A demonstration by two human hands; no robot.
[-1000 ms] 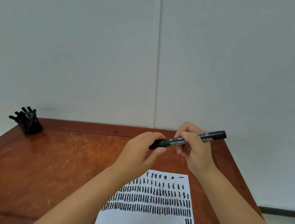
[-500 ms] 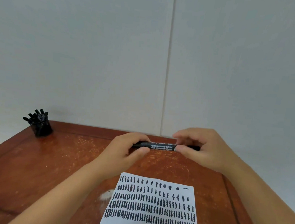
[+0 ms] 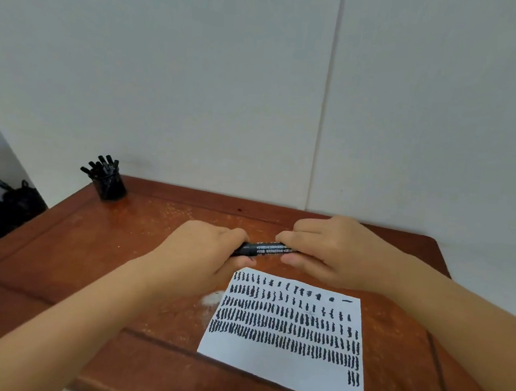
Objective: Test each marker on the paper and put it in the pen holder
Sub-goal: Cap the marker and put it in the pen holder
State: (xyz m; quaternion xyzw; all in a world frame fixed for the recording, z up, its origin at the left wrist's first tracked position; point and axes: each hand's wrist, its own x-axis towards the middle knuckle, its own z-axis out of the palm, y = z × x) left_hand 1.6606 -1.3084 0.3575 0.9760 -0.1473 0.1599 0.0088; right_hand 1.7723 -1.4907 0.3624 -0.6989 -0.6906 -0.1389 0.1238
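A black marker (image 3: 265,248) lies level between my two hands, above the far edge of the paper. My left hand (image 3: 201,252) grips its left end, and my right hand (image 3: 329,251) grips its right end; both ends are hidden by fingers. The white paper (image 3: 285,363) lies on the wooden table (image 3: 67,259) and carries several rows of short black strokes. A black mesh pen holder (image 3: 109,184) with several black markers stands at the table's far left corner, well away from both hands.
A black bag-like heap (image 3: 6,207) sits off the table's left edge, against the wall. A white wall rises right behind the table. A whitish smear (image 3: 211,299) marks the wood left of the paper.
The marker has gone from tilted to level and dropped nearer the table. My right hand has closed over its right end, hiding it. The view has swung left.
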